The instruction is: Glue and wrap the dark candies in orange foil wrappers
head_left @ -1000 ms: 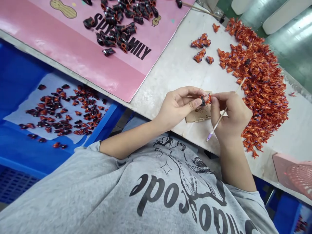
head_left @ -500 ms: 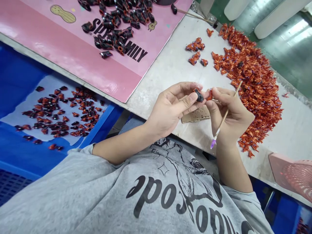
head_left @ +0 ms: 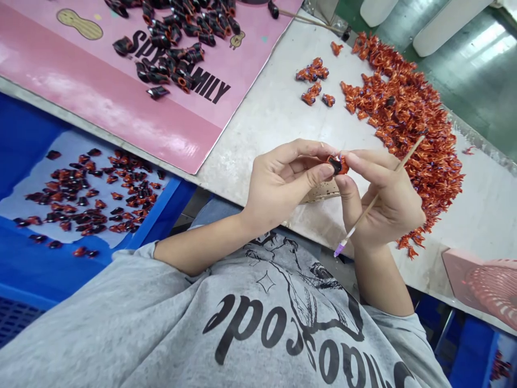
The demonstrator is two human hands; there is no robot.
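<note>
Above the near edge of the pale surface, my left hand had its grip closed on a black piece. My right hand pinched an orange piece against it, also holding a purple-tipped stick.

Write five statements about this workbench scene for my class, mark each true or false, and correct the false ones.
1. The left hand holds a black piece. True.
2. Hollow black pieces lie on the printed pink mat. True.
3. The orange heap lies on that mat. False: it lies on the white tabletop.
4. Red-and-black pieces lie on a white sheet. True.
5. The purple-tipped stick is in the left hand. False: the right hand holds it.
</note>
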